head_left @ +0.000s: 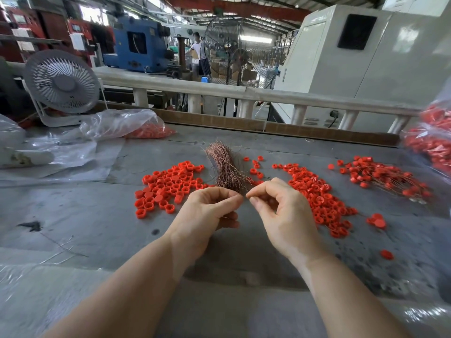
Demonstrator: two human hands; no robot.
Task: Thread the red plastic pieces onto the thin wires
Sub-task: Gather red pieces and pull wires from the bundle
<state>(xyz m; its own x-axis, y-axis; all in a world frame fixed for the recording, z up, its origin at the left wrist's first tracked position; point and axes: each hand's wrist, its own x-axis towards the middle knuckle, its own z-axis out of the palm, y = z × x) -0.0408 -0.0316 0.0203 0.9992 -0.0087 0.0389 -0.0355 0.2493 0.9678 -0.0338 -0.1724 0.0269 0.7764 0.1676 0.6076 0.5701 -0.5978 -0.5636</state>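
Your left hand (210, 211) and right hand (275, 203) pinch fingertip to fingertip, apparently on one thin wire; red pieces (317, 198) lie nearest your right.

Wire between the two hands too thin to resolve; can't tell if left hand (207, 211) or right hand (275, 211) fingers actually pinch anything. Near end of wire bundle (225, 167) hidden behind both hands. Far-right bag of red pieces (432, 142) cut by frame edge, blurred. Threaded pile (385, 179): wires barely visible. Far-left fan (61, 84) base partly hidden by plastic bag (117, 123).
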